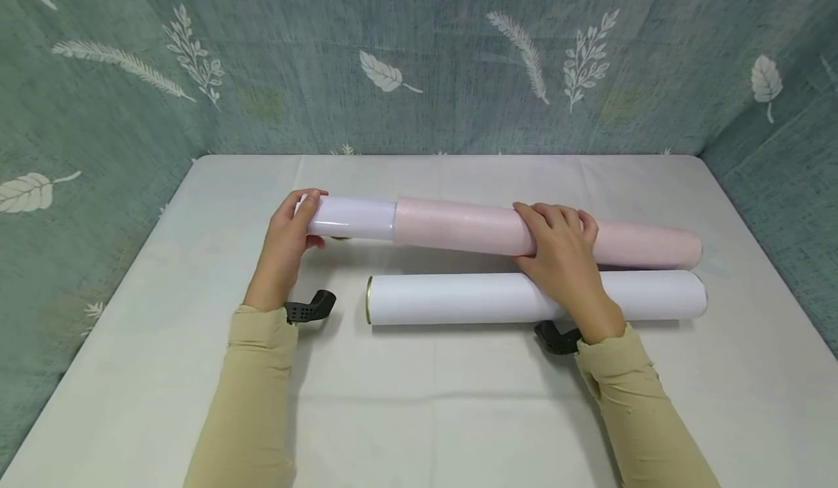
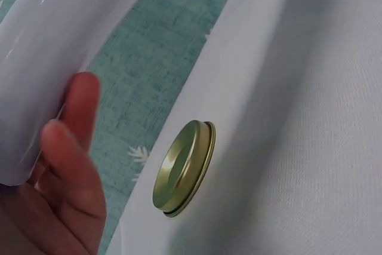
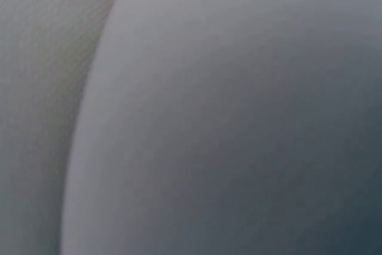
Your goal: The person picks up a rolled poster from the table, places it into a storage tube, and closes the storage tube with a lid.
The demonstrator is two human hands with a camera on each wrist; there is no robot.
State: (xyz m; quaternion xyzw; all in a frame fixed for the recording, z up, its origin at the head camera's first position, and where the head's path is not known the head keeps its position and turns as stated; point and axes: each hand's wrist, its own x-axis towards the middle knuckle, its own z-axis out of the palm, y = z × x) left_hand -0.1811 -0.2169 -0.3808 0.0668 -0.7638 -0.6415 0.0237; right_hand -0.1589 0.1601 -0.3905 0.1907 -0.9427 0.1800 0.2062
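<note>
My left hand (image 1: 278, 255) grips the left end of a glossy white roll (image 1: 356, 218), thumb on top. The roll's other end runs inside a pink cardboard tube (image 1: 461, 228), which lies nearly level across the table. Around the middle of that tube, my right hand (image 1: 563, 259) holds it from above. In the left wrist view, fingers (image 2: 71, 153) curl at the roll's end, and a gold metal cap (image 2: 190, 168) sits on the table beneath. A blurred pale curved surface (image 3: 155, 111) fills most of the right wrist view.
A white tube (image 1: 452, 300) with a gold rim at its left end lies in front of the pink one, under my right wrist. The white-covered table (image 1: 425, 430) meets a green leaf-patterned cloth (image 1: 445, 102) at the back. Black wrist cameras (image 1: 310, 308) jut from both wrists.
</note>
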